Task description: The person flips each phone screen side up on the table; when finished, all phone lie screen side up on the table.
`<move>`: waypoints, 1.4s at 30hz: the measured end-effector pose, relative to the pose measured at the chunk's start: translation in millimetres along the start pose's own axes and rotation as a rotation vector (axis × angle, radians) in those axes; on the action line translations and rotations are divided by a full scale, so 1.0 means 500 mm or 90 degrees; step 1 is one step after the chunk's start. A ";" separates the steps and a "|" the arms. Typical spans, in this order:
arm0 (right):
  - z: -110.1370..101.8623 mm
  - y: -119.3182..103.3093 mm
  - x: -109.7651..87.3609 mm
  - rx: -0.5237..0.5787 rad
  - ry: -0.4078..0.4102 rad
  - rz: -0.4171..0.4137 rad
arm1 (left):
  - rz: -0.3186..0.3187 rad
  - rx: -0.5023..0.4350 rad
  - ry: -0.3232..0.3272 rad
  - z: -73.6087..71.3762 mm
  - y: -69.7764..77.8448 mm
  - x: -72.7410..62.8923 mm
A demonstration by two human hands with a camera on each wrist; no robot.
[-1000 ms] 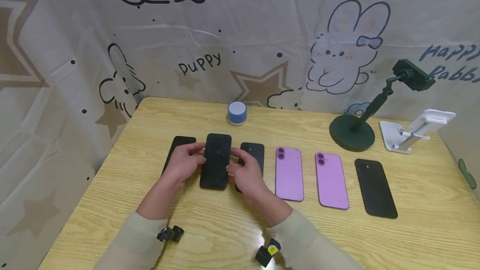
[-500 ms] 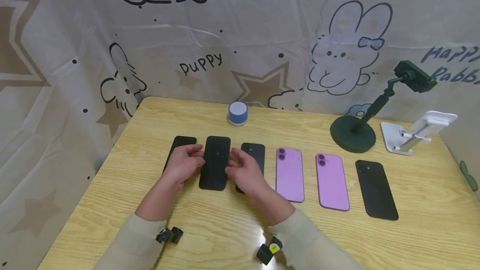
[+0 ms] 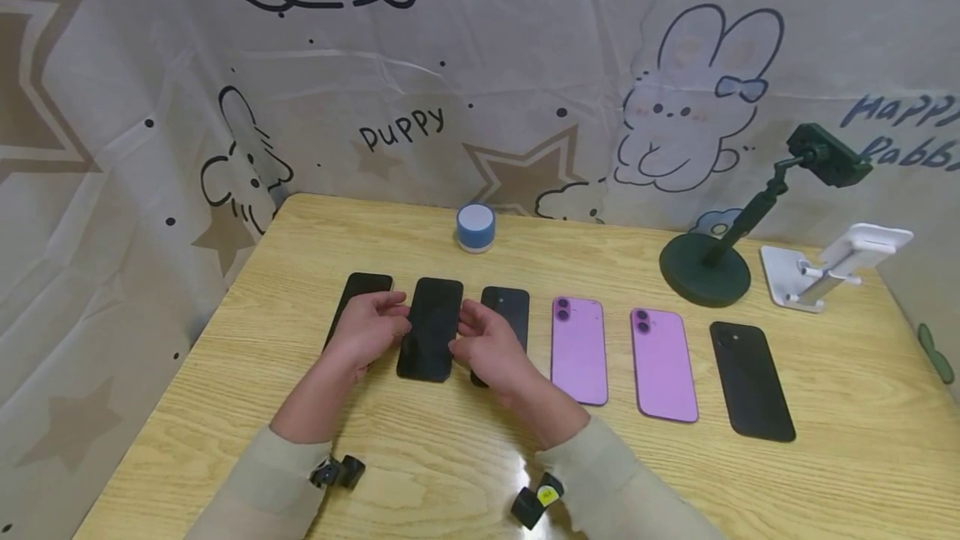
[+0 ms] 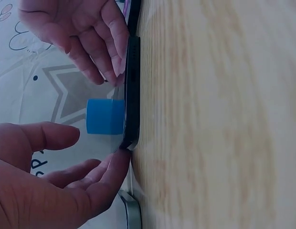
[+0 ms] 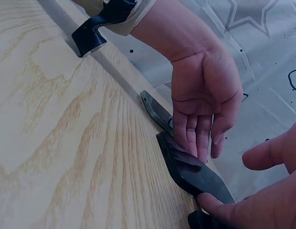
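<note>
A black smartphone (image 3: pixel 431 330) lies screen up on the wooden table, between my two hands. My left hand (image 3: pixel 369 328) is at its left edge, fingers loosely extended; in the left wrist view its fingertips (image 4: pixel 121 155) meet the phone's lower corner while the thumb stands away. On the other side my right hand (image 3: pixel 491 342) has relaxed fingers right at the phone's right edge. Another dark phone (image 3: pixel 367 281) is partly hidden beneath the left hand. Behind the right hand, a black phone (image 3: pixel 512 304) lies camera side up, partly covered.
Two pink phones (image 3: pixel 579 352) (image 3: pixel 664 365) and a black phone (image 3: pixel 752 382) lie in a row to the right. At the back stand a blue and white cylinder (image 3: pixel 476 228), a dark green stand (image 3: pixel 708 269) and a white folding stand (image 3: pixel 802 277). A printed curtain (image 3: pixel 510 65) hangs behind.
The phone between my hands has come down flat onto the table, its top edge shifting slightly nearer. Both hands have loosened from its sides and stay close to it.
</note>
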State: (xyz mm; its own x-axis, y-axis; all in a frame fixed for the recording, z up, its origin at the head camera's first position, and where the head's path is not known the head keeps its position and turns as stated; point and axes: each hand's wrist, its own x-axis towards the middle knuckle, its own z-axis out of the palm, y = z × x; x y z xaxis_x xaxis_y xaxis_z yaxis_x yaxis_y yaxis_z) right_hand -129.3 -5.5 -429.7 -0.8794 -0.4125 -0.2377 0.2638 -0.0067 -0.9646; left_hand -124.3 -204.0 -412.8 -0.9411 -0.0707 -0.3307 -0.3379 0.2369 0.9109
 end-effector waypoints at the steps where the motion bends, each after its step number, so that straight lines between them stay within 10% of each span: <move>1: 0.000 0.000 0.000 0.002 -0.001 0.003 | 0.000 0.000 -0.001 0.000 -0.001 0.000; 17: -0.024 -0.021 -0.024 -0.039 0.052 -0.031 | 0.044 0.097 0.027 0.036 0.023 -0.009; 35: -0.144 -0.015 -0.097 -0.139 0.099 -0.002 | 0.053 0.005 -0.084 0.163 0.033 -0.021; 42: -0.148 -0.010 -0.093 -0.103 0.097 -0.006 | 0.035 -0.019 -0.017 0.192 0.036 -0.016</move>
State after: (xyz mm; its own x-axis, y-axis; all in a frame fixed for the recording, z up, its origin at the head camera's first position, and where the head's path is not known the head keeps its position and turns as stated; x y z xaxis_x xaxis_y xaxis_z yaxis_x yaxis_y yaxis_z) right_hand -118.8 81.0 -422.4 -0.9345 -0.2705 -0.2312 0.1989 0.1418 -0.9697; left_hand -121.6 -105.9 -417.5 -0.9578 -0.0321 -0.2858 -0.2860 0.2108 0.9347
